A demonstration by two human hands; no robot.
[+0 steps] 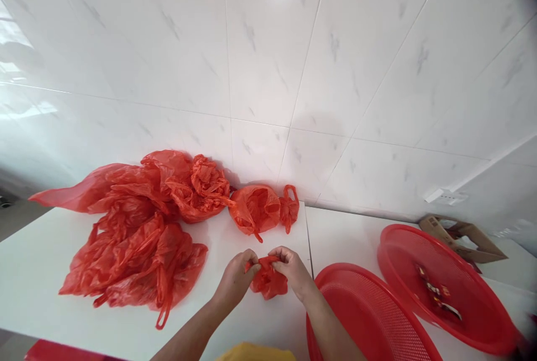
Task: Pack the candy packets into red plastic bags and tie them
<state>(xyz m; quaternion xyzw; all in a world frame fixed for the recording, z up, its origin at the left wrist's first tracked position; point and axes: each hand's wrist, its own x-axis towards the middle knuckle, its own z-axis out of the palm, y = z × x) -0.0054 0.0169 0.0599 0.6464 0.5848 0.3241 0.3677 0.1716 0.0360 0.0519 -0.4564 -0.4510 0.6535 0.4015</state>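
A small red plastic bag (269, 282) hangs crumpled between my two hands, over the white table. My left hand (237, 277) pinches its upper left edge, thumb against fingers. On the other side, my right hand (293, 272) pinches the upper right edge the same way. Just beyond them stands a round, bunched red bag (255, 210), with a smaller red bag (288, 208) beside it, its handle loop up. What may be inside these bags I cannot make out.
A big heap of red plastic bags (138, 238) covers the left of the white table (222, 316). To the right stand a red mesh basket (356, 305) and a second red basket (419, 294) holding small items. A cardboard box (482, 246) sits by the tiled wall (268, 70).
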